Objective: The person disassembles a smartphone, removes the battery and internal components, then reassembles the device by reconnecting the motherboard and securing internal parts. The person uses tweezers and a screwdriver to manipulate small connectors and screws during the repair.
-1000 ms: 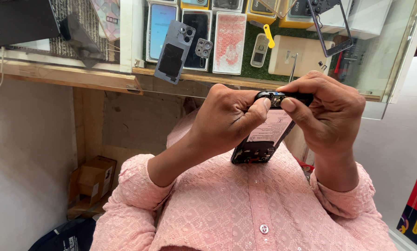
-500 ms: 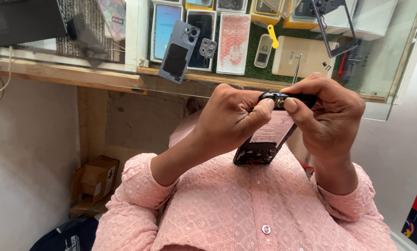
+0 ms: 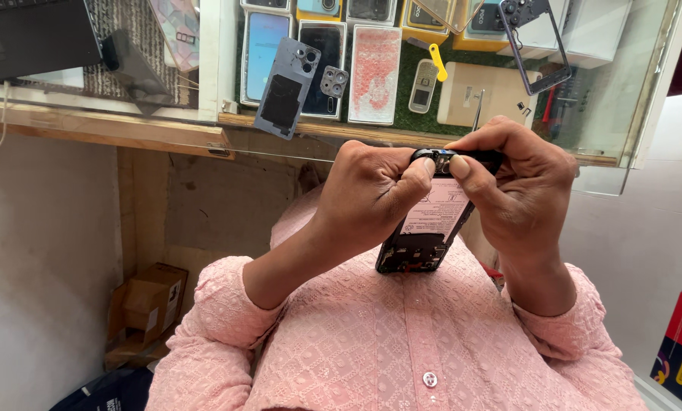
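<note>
Opened phone [image 3: 424,232] top end hidden under left hand [image 3: 371,194], right hand [image 3: 519,190].

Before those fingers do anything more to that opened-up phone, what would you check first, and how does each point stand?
1. Both hands on the black back-less phone: ok; left hand and right hand grip its top end.
2. Thumbs meet at the camera corner: ok; left thumb presses beside the right thumb.
3. Phone's lower end supported: not ok; it hangs free over the pink embroidered shirt.
4. Any tool in the fingers: cannot tell; they hide the spot.
5. Detached grey back cover safely aside: ok; it lies on the glass counter.
6. Small loose parts visible: cannot tell.
</note>
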The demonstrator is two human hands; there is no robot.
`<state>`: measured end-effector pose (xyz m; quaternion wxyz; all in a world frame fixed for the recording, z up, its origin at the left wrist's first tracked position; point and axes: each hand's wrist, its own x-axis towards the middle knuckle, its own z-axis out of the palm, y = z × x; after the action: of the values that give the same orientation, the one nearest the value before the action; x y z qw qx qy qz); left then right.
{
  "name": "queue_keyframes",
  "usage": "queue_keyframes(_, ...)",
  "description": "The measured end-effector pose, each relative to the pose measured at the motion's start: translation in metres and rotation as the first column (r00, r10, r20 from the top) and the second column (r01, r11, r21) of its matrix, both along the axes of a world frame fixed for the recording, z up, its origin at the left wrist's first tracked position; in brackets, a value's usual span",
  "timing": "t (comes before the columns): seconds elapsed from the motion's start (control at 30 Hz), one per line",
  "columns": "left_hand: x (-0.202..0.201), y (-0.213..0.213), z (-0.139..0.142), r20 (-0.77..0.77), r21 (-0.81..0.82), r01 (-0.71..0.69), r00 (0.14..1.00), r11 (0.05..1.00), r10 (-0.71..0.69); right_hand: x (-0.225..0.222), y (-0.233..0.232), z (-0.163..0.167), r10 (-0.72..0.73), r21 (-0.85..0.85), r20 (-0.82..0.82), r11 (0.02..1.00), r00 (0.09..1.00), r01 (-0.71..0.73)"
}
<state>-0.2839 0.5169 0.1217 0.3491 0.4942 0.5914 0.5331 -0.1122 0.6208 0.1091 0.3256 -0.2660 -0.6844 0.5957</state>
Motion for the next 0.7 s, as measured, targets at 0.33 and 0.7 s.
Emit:
queue_keyframes(0.33, -0.007, 0.001, -0.002, 0.005, -0.07, 0.06, 0.998, 0.996, -0.06, 0.0, 0.011, 0.006, 0.041, 0.111, -0.087, 0.993, 0.995, -0.031)
queue_keyframes(0.7, -0.009, -0.001, -0.004, 0.061, -0.028, 0.099, 0.993, 0.995, -0.097, 0.002, 0.015, 0.003, -0.03, 0.416, 0.002, 0.909, 1.0, 0.026)
